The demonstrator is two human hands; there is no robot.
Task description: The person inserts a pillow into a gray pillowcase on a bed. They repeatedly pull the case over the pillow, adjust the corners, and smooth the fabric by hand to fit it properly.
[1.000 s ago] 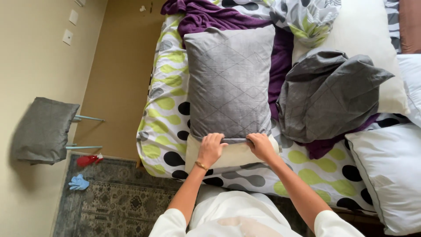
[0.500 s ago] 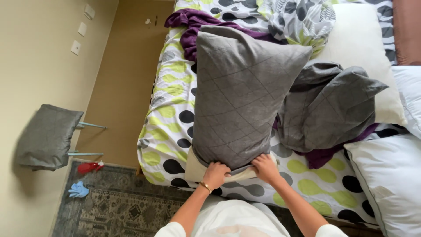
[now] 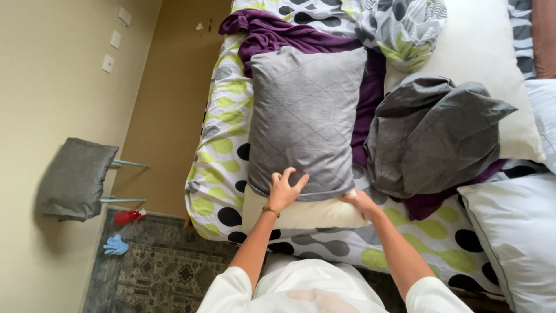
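A bed with a dotted green-and-black quilt [image 3: 220,148] stands by a tan wall. Beyond the hands lies a grey quilted pillowcase [image 3: 304,119] half-covering a cream pillow [image 3: 301,214]; the left hand [image 3: 282,190] presses flat, open, the right hand [image 3: 360,202] pinches its hem.

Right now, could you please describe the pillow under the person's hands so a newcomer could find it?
On the bed with the dotted green-and-black cover, it lies nearest the foot edge. It is the grey quilted pillow with cream filling bare at its open end, unlike the empty, crumpled grey case beside it.

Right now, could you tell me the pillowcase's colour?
Grey, with diamond quilting, on the pillowcase in the head view.
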